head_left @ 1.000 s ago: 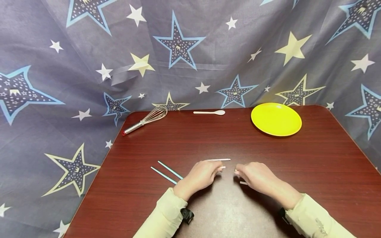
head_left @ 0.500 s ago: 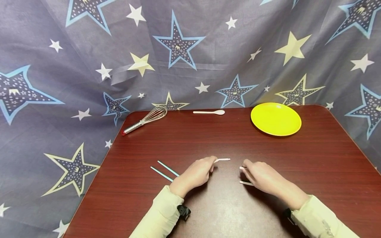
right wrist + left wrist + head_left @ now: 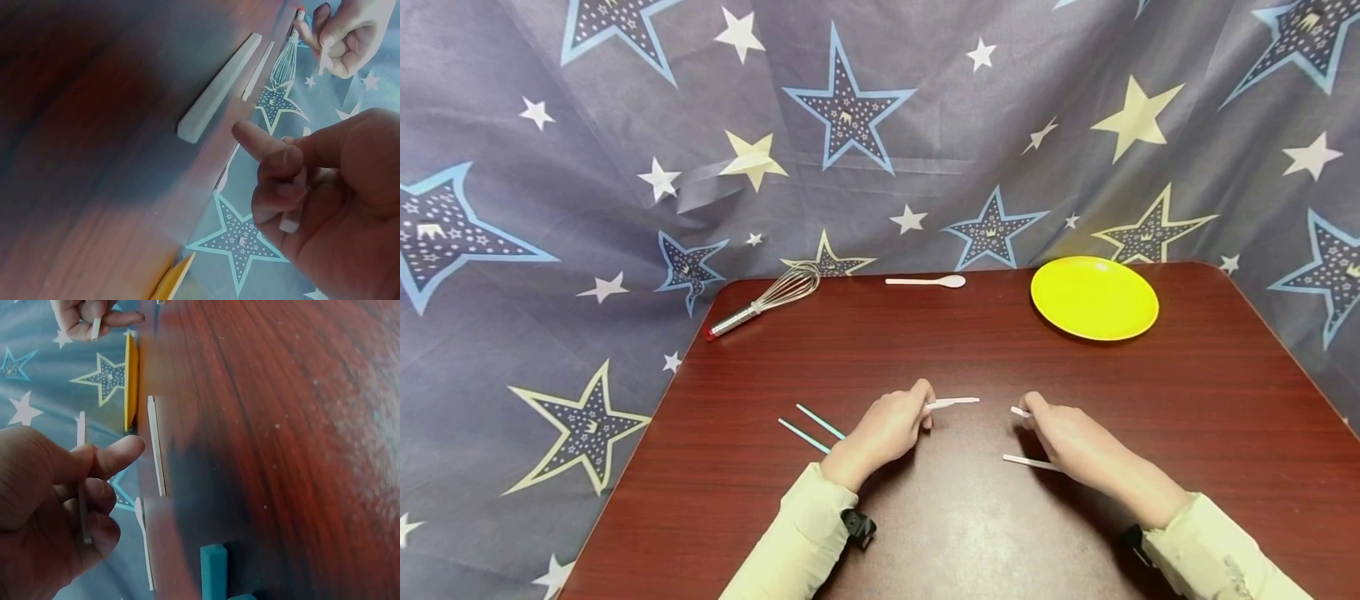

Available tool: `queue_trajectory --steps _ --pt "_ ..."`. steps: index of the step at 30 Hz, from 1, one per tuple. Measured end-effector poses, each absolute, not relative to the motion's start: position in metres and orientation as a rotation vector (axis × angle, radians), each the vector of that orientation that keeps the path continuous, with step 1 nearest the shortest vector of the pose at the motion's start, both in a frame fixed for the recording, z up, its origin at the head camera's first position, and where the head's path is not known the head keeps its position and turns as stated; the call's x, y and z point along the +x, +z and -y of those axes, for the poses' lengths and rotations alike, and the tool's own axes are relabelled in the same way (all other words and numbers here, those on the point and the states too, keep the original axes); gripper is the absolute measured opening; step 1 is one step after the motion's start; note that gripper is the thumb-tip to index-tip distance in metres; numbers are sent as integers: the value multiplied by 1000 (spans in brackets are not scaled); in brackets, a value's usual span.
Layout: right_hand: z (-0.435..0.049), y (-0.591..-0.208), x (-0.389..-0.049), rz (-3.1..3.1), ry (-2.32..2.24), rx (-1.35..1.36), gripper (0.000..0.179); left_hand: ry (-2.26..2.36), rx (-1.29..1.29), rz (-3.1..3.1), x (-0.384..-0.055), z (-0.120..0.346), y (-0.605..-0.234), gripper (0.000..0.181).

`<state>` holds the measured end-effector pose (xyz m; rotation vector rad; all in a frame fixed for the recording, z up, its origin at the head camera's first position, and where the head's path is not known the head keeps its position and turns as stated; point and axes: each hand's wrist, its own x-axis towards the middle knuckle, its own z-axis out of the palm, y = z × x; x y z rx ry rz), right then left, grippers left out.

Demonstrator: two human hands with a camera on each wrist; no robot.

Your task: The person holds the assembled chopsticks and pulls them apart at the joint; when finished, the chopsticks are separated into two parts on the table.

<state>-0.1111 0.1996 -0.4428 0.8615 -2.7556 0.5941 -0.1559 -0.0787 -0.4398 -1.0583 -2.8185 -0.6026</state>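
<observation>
While the left hand (image 3: 891, 425) pinched a first white stick (image 3: 84, 512) above the table (image 3: 955, 517), near a second white stick (image 3: 156, 447) lying there, the right hand (image 3: 1067, 433) pinched a third white stick (image 3: 291, 220), with a fourth white stick (image 3: 219, 87) on the table beside it. Handling these well probably called for a light, steady pinch — both raised sticks held clear of the two lying ones, so that nothing got nudged or rolled.

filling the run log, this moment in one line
left grip: holds slim white stick; right grip: holds another slim white stick; shallow yellow plate: untouched
</observation>
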Motion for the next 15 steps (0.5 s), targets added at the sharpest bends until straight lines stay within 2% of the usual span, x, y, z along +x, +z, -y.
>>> queue_trajectory --steps 9,15 --pt "-204 -443 -113 2769 528 808 19 -607 -973 2836 -158 79 -441 9" --pt "-206 -443 -113 2743 552 826 25 -660 -1030 2818 -159 79 -443 6"
